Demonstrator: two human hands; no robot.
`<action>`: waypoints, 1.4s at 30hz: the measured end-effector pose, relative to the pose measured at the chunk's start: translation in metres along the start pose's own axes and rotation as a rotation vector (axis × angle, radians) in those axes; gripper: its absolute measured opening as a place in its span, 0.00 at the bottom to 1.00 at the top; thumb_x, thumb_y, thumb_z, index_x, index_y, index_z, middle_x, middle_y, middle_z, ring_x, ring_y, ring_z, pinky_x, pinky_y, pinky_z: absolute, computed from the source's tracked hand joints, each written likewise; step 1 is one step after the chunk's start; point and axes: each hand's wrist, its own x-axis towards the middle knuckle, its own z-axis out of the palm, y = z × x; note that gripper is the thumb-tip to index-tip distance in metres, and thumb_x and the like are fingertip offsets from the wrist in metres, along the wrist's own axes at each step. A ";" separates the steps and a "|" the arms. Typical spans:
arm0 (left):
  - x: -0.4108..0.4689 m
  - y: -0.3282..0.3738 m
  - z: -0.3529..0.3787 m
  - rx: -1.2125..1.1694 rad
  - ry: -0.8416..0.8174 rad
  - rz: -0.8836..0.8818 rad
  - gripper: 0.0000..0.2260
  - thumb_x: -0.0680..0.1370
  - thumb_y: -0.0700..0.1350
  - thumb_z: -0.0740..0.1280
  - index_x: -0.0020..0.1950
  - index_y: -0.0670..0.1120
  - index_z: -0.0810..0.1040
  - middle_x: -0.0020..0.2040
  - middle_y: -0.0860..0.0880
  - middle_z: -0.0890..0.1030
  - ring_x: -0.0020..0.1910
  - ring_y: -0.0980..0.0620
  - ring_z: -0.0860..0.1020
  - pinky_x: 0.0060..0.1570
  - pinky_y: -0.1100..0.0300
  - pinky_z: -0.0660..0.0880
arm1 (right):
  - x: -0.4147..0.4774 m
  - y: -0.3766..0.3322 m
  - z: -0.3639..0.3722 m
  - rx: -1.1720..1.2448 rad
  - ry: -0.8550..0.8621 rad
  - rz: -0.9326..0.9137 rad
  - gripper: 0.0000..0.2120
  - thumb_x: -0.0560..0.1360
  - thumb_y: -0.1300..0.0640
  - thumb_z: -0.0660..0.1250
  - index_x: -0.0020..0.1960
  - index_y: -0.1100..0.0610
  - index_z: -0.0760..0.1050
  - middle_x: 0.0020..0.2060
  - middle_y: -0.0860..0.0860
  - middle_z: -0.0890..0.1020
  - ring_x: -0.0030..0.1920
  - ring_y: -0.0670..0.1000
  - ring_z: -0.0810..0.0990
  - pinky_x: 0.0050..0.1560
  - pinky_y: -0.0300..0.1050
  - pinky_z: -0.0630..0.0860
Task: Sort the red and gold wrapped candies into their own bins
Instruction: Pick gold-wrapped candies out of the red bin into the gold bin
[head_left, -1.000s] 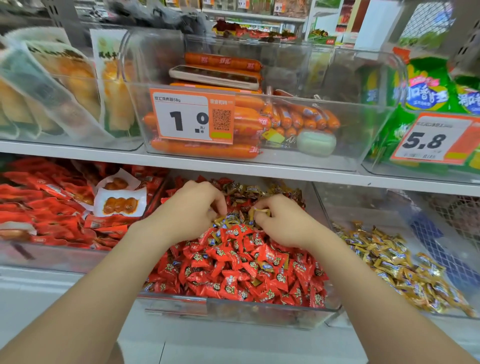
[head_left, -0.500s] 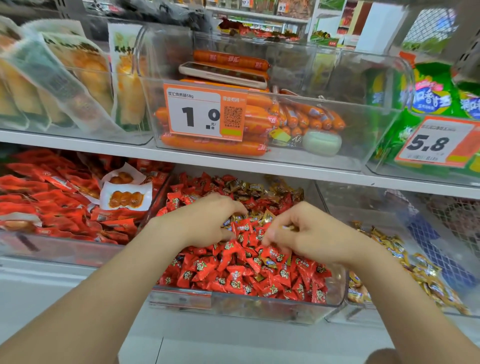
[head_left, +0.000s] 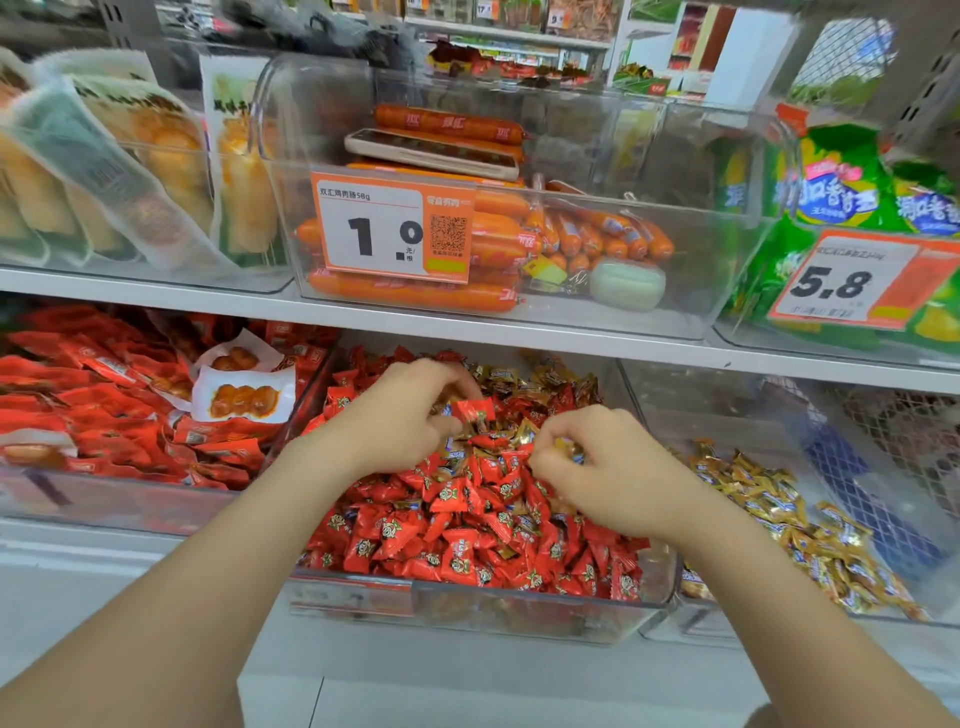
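1. On the white upper shelf board (head_left: 519, 332), three clear plastic bins are stood: a left upper bin (head_left: 156, 275) of pale pouches (head_left: 104, 171), a middle upper bin (head_left: 701, 270) of orange sausages (head_left: 415, 296), and a right upper bin (head_left: 779, 343) of green bags (head_left: 831, 176).
2. On the white lower shelf (head_left: 104, 587), three more are set: a left lower bin (head_left: 104, 499) of red packets (head_left: 104, 405), a middle lower bin (head_left: 519, 608) of mostly red wrapped candies (head_left: 467, 545), and a right lower bin (head_left: 717, 623) of gold wrapped candies (head_left: 779, 499).

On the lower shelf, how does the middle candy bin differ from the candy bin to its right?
The middle bin is heaped; the right bin is thinly filled, its bottom partly bare. The middle bin holds red candies with gold candies mixed in; the right bin holds gold only. The left hand and right hand reach into the middle bin, neither into the right bin. Both are clear plastic.
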 end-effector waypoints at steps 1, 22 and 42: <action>-0.001 -0.001 -0.004 -0.025 0.026 -0.020 0.13 0.80 0.46 0.73 0.64 0.56 0.79 0.57 0.51 0.82 0.52 0.52 0.80 0.52 0.55 0.76 | 0.000 0.001 -0.001 0.047 0.063 0.022 0.15 0.82 0.50 0.63 0.38 0.54 0.79 0.26 0.48 0.79 0.23 0.44 0.70 0.28 0.37 0.69; -0.004 -0.005 -0.014 0.004 0.040 -0.009 0.12 0.78 0.46 0.61 0.36 0.49 0.78 0.27 0.54 0.76 0.27 0.58 0.73 0.33 0.57 0.72 | 0.074 0.003 0.030 -0.285 -0.075 0.035 0.04 0.77 0.49 0.72 0.48 0.44 0.86 0.52 0.44 0.86 0.56 0.51 0.82 0.56 0.53 0.82; 0.021 -0.006 0.013 0.418 -0.249 0.020 0.20 0.82 0.40 0.63 0.72 0.57 0.77 0.64 0.48 0.75 0.62 0.44 0.77 0.57 0.47 0.77 | 0.080 -0.001 0.038 -0.483 -0.227 0.049 0.11 0.80 0.47 0.70 0.54 0.54 0.76 0.47 0.52 0.78 0.48 0.58 0.80 0.48 0.53 0.80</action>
